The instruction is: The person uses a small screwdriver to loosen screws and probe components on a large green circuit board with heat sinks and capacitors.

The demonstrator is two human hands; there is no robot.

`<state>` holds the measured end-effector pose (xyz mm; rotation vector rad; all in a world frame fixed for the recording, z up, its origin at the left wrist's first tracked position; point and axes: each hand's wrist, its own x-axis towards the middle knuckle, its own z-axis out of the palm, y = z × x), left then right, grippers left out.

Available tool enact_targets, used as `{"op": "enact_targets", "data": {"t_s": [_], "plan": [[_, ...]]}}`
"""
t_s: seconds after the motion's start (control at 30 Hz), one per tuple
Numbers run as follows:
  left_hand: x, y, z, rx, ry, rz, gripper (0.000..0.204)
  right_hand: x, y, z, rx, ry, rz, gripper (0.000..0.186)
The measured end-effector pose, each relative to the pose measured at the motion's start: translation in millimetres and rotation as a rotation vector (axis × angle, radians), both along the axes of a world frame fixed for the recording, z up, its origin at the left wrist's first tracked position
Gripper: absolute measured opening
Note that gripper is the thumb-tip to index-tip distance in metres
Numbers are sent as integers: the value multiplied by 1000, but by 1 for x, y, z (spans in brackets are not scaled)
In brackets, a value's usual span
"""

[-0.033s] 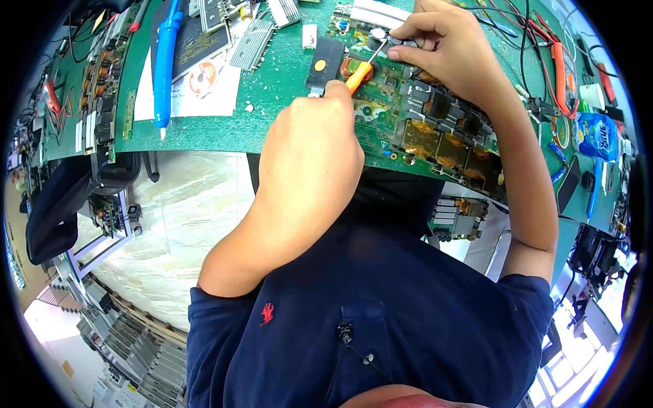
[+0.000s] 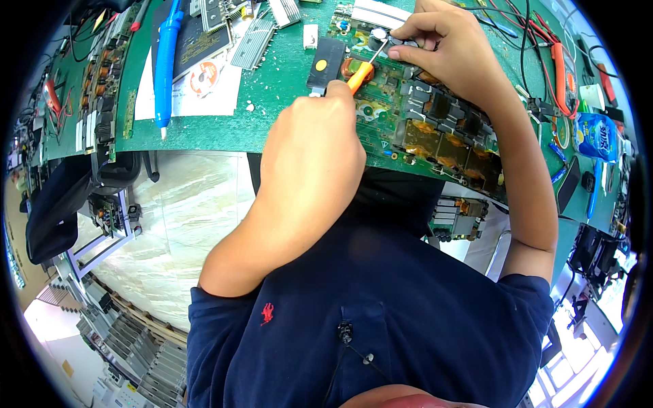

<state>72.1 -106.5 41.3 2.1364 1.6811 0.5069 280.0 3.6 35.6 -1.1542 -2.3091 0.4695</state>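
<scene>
My left hand (image 2: 314, 136) is closed round a screwdriver (image 2: 360, 77) with an orange handle. Its thin metal shaft slants up and to the right, the tip beside a round, silver-topped component (image 2: 377, 36) on a green circuit board (image 2: 373, 144). Thumb and fingers of my right hand (image 2: 452, 51) pinch at a small grey-black part (image 2: 401, 42) by that tip; the fingers partly hide it. Next to the screwdriver sit a copper coil (image 2: 349, 68) and a black block with a yellow dot (image 2: 328, 58). Dark, brown-stained components (image 2: 442, 146) cover the board's right side.
A blue pen-shaped tool (image 2: 163, 75) lies left on the green table (image 2: 272, 75), over white paper (image 2: 224, 98). Finned metal heatsinks (image 2: 253, 44) are behind. Another board (image 2: 105, 88) stands far left. Red and black cables (image 2: 537, 34) and a blue packet (image 2: 596, 136) are on the right.
</scene>
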Motion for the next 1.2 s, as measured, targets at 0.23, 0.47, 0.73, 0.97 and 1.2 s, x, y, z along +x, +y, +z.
{"op": "enact_targets", "data": {"t_s": [0.23, 0.47, 0.73, 0.97, 1.2], "plan": [[3, -2, -3, -43, -73, 71, 11, 0, 0, 1, 13, -36, 1, 22], [-22, 16, -2, 1, -147, 24, 20, 0, 1, -3, 19, -45, -6, 21], [-20, 18, 3, -8, -69, 19, 10, 5, 1, -7, -90, -206, -80, 33], [-3, 2, -4, 2, 36, 31, 26, 2, -2, -9, -14, 43, -37, 29], [4, 4, -8, 8, 46, 24, 26, 5, -1, -9, 32, 13, -17, 28]]}}
